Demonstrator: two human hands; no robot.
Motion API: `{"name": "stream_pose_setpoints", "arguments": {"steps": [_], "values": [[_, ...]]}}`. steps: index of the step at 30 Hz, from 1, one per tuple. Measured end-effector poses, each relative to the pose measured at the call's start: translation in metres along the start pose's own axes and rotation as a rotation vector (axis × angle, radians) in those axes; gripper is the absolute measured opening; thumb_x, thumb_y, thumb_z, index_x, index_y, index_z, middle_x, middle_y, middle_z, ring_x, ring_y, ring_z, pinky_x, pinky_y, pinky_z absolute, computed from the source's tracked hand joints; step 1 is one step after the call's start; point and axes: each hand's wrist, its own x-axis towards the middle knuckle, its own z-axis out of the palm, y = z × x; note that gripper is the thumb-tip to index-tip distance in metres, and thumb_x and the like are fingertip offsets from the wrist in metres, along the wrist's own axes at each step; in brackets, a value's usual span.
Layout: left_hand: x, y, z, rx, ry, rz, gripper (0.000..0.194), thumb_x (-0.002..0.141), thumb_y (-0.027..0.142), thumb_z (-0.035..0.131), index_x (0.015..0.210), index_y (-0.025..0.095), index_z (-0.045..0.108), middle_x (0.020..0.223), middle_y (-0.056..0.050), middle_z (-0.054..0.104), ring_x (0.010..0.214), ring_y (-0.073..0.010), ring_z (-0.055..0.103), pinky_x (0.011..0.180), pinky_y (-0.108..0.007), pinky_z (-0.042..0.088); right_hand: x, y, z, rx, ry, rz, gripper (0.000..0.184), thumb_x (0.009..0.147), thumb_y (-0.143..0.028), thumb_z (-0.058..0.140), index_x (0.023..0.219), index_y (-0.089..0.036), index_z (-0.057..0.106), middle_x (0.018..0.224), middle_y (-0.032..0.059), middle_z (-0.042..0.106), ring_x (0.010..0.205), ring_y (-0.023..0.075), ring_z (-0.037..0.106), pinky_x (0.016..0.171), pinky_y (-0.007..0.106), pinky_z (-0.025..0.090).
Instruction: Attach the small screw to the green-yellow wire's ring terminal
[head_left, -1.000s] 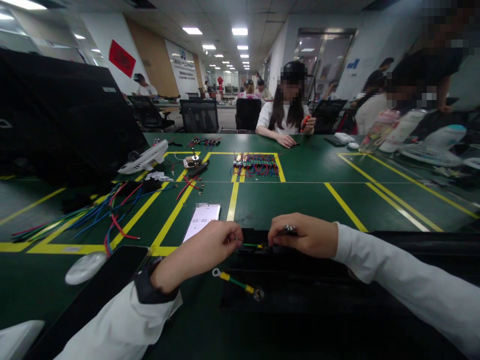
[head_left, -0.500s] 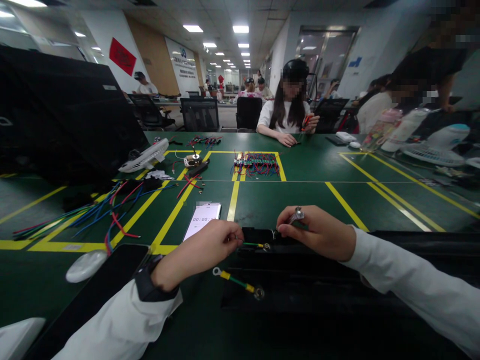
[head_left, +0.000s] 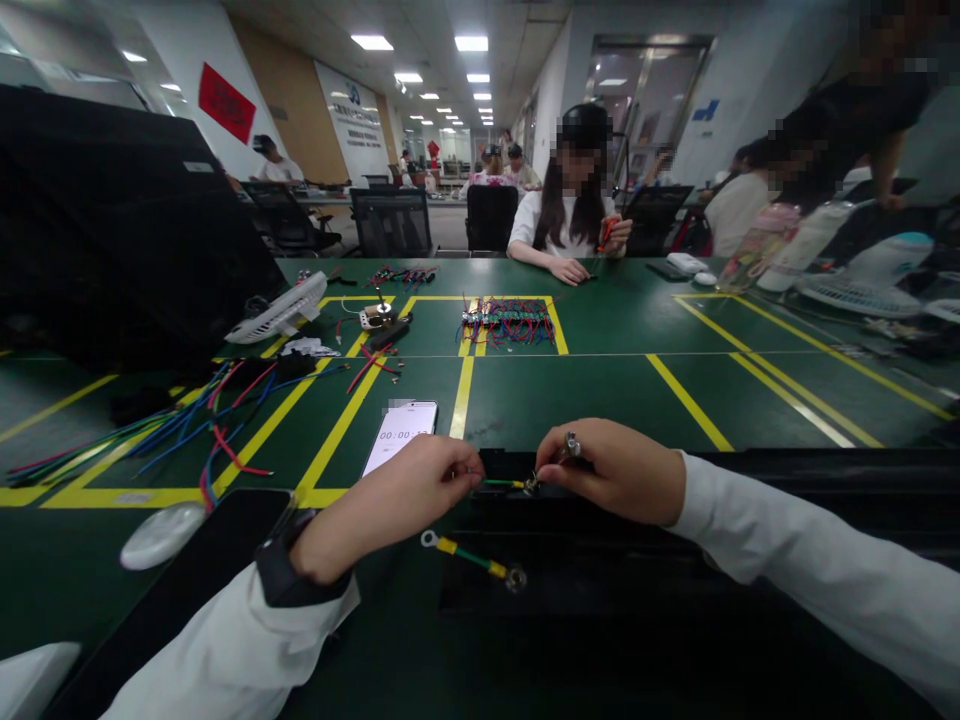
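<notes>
My left hand point(head_left: 420, 490) is closed in a pinch on a short green-and-yellow ground wire point(head_left: 501, 483). The ring terminal at its right end lies over a stud or hole on a black metal part point(head_left: 555, 520). At that terminal, the thumb and forefinger of my right hand point(head_left: 615, 470) press together on something too small to name. A shiny silver piece point(head_left: 572, 445) sits at my right fingers; whether it is worn or held I cannot tell. Nearer me, a second ground wire point(head_left: 469, 560) with yellow-sleeved ring terminals is attached at its right end to the black part.
A phone point(head_left: 405, 420) showing a timer lies beyond my left wrist. Loose coloured wires point(head_left: 210, 430), a white oval object point(head_left: 161, 535) and a dark monitor point(head_left: 112, 230) are left. Wired circuit boards point(head_left: 510, 322) lie ahead. A co-worker point(head_left: 570, 210) sits opposite, holding a red-handled tool.
My right hand has moved left and slightly down, bringing its fingertips to the ring terminal. The left hand keeps its pinch on the wire. The whole view has shifted a little.
</notes>
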Motion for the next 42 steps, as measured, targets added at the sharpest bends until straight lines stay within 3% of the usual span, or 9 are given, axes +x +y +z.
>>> {"name": "stream_pose_setpoints", "arguments": {"steps": [9, 19, 25, 27, 32, 42], "values": [[0.002, 0.001, 0.001, 0.002, -0.008, 0.001, 0.018, 0.077, 0.02, 0.045, 0.082, 0.019, 0.063, 0.071, 0.001, 0.061, 0.06, -0.0114, 0.052, 0.054, -0.022, 0.033, 0.002, 0.003, 0.001, 0.029, -0.029, -0.012, 0.019, 0.085, -0.026, 0.044, 0.09, -0.016, 0.06, 0.075, 0.0037, 0.063, 0.067, 0.0134, 0.055, 0.063, 0.025, 0.039], [0.003, 0.002, 0.0, 0.013, -0.028, -0.01, 0.019, 0.076, 0.02, 0.044, 0.081, 0.019, 0.062, 0.07, 0.001, 0.061, 0.06, -0.0115, 0.051, 0.054, -0.022, 0.033, 0.005, 0.009, -0.01, 0.188, -0.126, -0.101, 0.016, 0.084, -0.017, 0.046, 0.09, -0.016, 0.062, 0.085, 0.0029, 0.062, 0.079, 0.0128, 0.055, 0.074, 0.025, 0.041], [0.003, 0.001, 0.0, 0.016, -0.038, -0.018, 0.019, 0.076, 0.02, 0.044, 0.082, 0.019, 0.062, 0.069, 0.0, 0.061, 0.059, -0.0114, 0.051, 0.053, -0.022, 0.033, 0.0, 0.01, -0.015, 0.233, 0.125, 0.018, 0.019, 0.086, -0.03, 0.045, 0.084, -0.014, 0.056, 0.071, 0.0011, 0.06, 0.062, 0.0105, 0.053, 0.06, 0.022, 0.041], [0.003, 0.001, -0.001, 0.016, -0.04, -0.023, 0.019, 0.076, 0.02, 0.044, 0.081, 0.018, 0.062, 0.069, 0.0, 0.06, 0.059, -0.0113, 0.051, 0.053, -0.022, 0.033, -0.002, 0.009, -0.014, 0.191, 0.152, 0.023, 0.02, 0.085, -0.033, 0.046, 0.083, -0.015, 0.055, 0.069, 0.0009, 0.059, 0.061, 0.0107, 0.053, 0.059, 0.023, 0.04], [0.002, 0.001, -0.001, 0.005, -0.04, -0.019, 0.019, 0.076, 0.02, 0.044, 0.081, 0.019, 0.062, 0.069, 0.001, 0.061, 0.059, -0.0114, 0.052, 0.053, -0.022, 0.033, -0.004, 0.004, -0.007, 0.118, 0.041, 0.016, 0.02, 0.086, -0.032, 0.045, 0.087, -0.016, 0.057, 0.072, 0.0019, 0.061, 0.062, 0.0111, 0.053, 0.058, 0.023, 0.039], [0.001, -0.002, 0.001, -0.002, -0.03, -0.01, 0.018, 0.078, 0.021, 0.044, 0.082, 0.02, 0.061, 0.068, 0.001, 0.061, 0.059, -0.0111, 0.053, 0.052, -0.021, 0.033, -0.002, 0.001, -0.002, 0.078, -0.016, -0.003, 0.018, 0.085, -0.029, 0.045, 0.089, -0.016, 0.057, 0.074, 0.0024, 0.061, 0.064, 0.012, 0.053, 0.06, 0.024, 0.038]]}}
